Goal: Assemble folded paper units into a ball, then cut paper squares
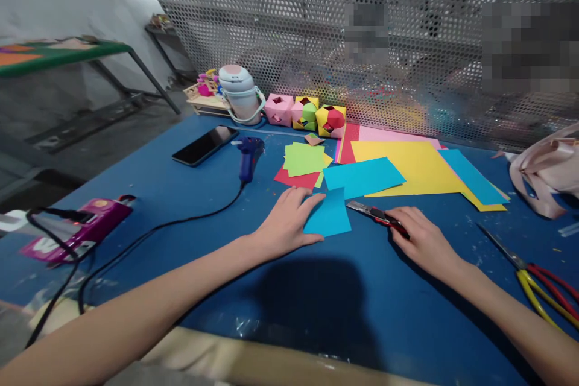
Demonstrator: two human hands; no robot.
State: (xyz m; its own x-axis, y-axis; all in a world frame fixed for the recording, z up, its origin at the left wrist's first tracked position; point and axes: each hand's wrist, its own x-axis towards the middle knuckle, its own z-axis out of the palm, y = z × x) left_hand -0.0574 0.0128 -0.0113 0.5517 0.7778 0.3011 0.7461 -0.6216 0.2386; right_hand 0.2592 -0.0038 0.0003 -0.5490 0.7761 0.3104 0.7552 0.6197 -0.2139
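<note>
Across the blue tabletop (190,193), a small cyan paper square (333,217) lay with its left part under the left hand (292,220), thumb and fingers spread. The right hand (418,236) was curled around the handle of a snap-off utility knife (377,215), its blade pointing toward the square. The paper looked light, thin and easily creased, probably best held flat near an edge; the knife looked light too, best gripped well behind its blade.

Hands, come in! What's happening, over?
Left hand on small blue paper square. Right hand gripping red-and-black utility knife, blade out. Blue paper rectangle close behind square.
</note>
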